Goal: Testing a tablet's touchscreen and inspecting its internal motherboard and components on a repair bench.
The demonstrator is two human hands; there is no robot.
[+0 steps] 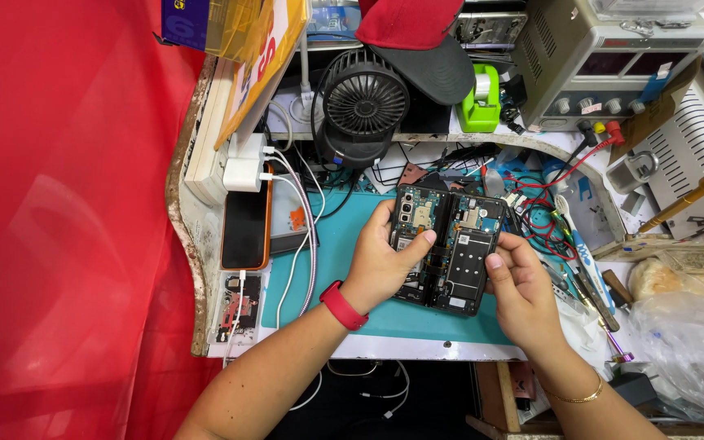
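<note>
Opened foldable phone, back off, boards exposed, held over teal mat. Clear bag at right, contents unclear. Fan, green tape dispenser, power supply behind. Left hand grips left half, thumb pressed on board. Right hand clasps right half, thumb on shield.

One opened foldable phone, two hands, one black desk fan, one red cap, one green tape dispenser, one white charger.
</note>
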